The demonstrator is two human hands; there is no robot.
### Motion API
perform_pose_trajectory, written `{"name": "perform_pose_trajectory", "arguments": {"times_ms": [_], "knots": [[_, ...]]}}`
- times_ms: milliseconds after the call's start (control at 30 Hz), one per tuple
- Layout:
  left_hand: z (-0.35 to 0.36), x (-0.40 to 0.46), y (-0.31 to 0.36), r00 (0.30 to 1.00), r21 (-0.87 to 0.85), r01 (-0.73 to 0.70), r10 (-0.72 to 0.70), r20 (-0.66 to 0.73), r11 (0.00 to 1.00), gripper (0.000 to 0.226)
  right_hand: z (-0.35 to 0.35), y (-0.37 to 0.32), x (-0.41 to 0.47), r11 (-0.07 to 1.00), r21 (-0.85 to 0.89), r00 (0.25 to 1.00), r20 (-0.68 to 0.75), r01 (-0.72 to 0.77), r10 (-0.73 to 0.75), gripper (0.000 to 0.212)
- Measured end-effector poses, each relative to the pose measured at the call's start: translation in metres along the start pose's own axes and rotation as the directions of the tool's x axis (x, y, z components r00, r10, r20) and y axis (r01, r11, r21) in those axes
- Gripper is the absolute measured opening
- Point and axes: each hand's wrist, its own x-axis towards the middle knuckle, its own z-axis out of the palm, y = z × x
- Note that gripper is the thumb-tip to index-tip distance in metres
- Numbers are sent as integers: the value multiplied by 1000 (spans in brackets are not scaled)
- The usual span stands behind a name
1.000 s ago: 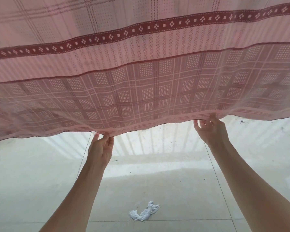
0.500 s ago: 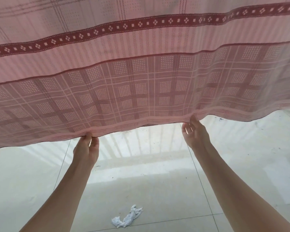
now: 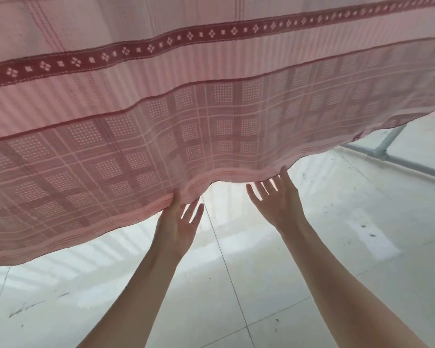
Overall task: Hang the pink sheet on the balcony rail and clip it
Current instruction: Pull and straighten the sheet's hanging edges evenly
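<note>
Both hands, left (image 3: 177,228) and right (image 3: 278,200), have released the pink sheet (image 3: 211,109); no writing.

Open floor (image 3: 236,285) beneath hanging sheet (image 3: 211,109)

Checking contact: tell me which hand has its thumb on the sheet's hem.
The left hand: its thumb touches the pink sheet. The right hand is spread beneath the hem.

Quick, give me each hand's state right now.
Left hand: open, fingers spread, thumb and fingertips touching the hem of the pink sheet, no grip.
Right hand: open, fingers spread, fingertips at the hem, holding nothing.
</note>
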Motion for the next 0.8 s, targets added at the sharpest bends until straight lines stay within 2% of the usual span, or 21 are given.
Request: {"name": "perform_pose_trajectory", "arguments": {"times_ms": [67, 133, 233, 333, 467, 567, 633, 700, 800], "knots": [[14, 10, -4, 998, -23, -9, 8, -61, 1000, 19, -3, -23, 4, 1000, -1, 1000, -25, -1, 1, 18], [17, 16, 0, 989, -15, -20, 17, -144, 1000, 5, -4, -38, 6, 1000, -13, 997, -80, 0, -1, 12], [12, 11, 19, 966, 39, 2, 8, -258, 999, 5, 2, -43, 0, 997, -68, 983, -180, -42, 29, 13], [6, -2, 37, 950, 91, 91, -59, -305, 992, 9, 9, -34, -13, 982, -149, 955, -289, -117, 70, 15], [-1, -4, 50, 955, 209, 176, -115, -275, 962, 6, 18, -19, -22, 975, -189, 943, -330, -117, 49, 42], [-7, 6, 47, 961, 211, 160, -104, -255, 964, 9, 14, -5, -20, 984, -155, 952, -305, -90, 39, 44], [-4, 10, 35, 968, 147, 168, -135, -212, 975, 5, 10, 3, -14, 986, -157, 959, -284, -64, 17, 45], [4, 15, 19, 973, 94, 208, -197, -119, 974, 8, 7, 6, -11, 986, -165, 956, -294, -27, -23, 46], [22, 23, -1, 965, 84, 261, -263, 13, 962, 24, 6, 1, -11, 977, -213, 938, -337, 14, -86, 46]]}}
